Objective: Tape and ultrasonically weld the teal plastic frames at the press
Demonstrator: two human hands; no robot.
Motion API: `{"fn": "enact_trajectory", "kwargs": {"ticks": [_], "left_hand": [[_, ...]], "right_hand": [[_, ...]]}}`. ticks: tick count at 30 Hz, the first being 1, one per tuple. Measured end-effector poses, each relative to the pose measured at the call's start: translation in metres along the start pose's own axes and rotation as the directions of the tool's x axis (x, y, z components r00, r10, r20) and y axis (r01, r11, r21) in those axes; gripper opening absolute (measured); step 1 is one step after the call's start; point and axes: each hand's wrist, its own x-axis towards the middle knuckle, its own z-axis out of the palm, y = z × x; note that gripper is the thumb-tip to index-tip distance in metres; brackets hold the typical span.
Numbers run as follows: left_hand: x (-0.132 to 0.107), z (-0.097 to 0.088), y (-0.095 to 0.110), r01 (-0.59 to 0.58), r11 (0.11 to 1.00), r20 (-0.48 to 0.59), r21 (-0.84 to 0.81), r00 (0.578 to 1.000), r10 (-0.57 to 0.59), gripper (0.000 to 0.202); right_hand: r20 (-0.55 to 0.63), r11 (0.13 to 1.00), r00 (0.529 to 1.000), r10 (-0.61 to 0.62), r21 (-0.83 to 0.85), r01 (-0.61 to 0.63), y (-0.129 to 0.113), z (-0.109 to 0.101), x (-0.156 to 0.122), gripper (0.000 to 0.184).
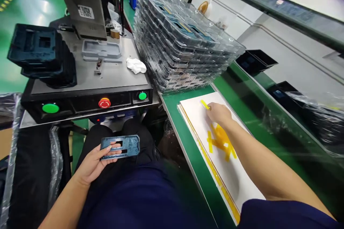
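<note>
Head view: a dark blue plastic cover (133,145) lies in the left hand (94,161), above the person's lap, thumb and fingers clamped on its near end. The right hand (220,112), fingertips together, grips one end of a yellow strip (204,104) over a white board (229,177); further yellow strips (210,142) lie below that wrist. The board rests on a green desk (189,143), with stacked clear trays (172,64) beyond it. Left of the trays, a machine (80,103) bears a gray holder (116,56), a white cloth (136,66) and a pile of dark plastic parts (37,52); its front shows two green buttons (50,108) flanking a red button (104,103).
</note>
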Motion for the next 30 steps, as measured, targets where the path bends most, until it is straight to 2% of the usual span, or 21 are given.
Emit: {"fn": "enact_trajectory", "kwargs": {"ticks": [4, 6, 9, 11, 14, 16, 18, 24, 30], "left_hand": [[0.002, 0.01, 0.002, -0.03, 0.998, -0.016, -0.057, 0.999, 0.029, 0.024], [0.003, 0.017, 0.003, -0.045, 0.996, -0.017, -0.082, 0.999, 0.044, 0.023], [0.002, 0.025, 0.006, -0.065, 0.99, -0.009, -0.123, 0.998, 0.064, 0.023], [0.0, 0.028, 0.008, -0.077, 0.984, -0.001, -0.16, 0.997, 0.078, 0.022], [-0.005, 0.028, 0.011, -0.114, 0.967, -0.02, -0.226, 0.993, 0.113, 0.022], [-0.008, 0.026, 0.011, -0.142, 0.955, -0.043, -0.261, 0.99, 0.136, 0.02], [-0.01, 0.024, 0.011, -0.165, 0.944, -0.06, -0.285, 0.986, 0.154, 0.019], [-0.009, 0.022, 0.007, -0.169, 0.939, -0.026, -0.299, 0.985, 0.169, 0.034], [-0.005, 0.034, 0.004, -0.164, 0.95, 0.042, -0.266, 0.983, 0.181, 0.04]], "right_hand": [[0.106, 0.948, 0.977, -0.183, 0.281, 0.147, -0.039, 0.006, -0.016, 0.029], [0.178, 0.846, 0.933, -0.312, 0.5, 0.187, -0.067, 0.016, -0.03, 0.031], [0.253, 0.626, 0.837, -0.485, 0.769, 0.131, -0.114, 0.034, -0.057, 0.042], [0.303, 0.565, 0.769, -0.563, 0.82, 0.091, -0.144, 0.045, -0.075, 0.045], [0.379, 0.557, 0.651, -0.658, 0.826, 0.082, -0.182, 0.063, -0.099, 0.041], [0.405, 0.554, 0.576, -0.711, 0.826, 0.102, -0.2, 0.076, -0.111, 0.038], [0.4, 0.536, 0.529, -0.749, 0.834, 0.129, -0.212, 0.091, -0.121, 0.036], [0.331, 0.488, 0.47, -0.818, 0.833, 0.261, -0.217, 0.122, -0.136, 0.029], [0.319, 0.508, 0.514, -0.796, 0.815, 0.281, -0.212, 0.124, -0.139, 0.026]]}}
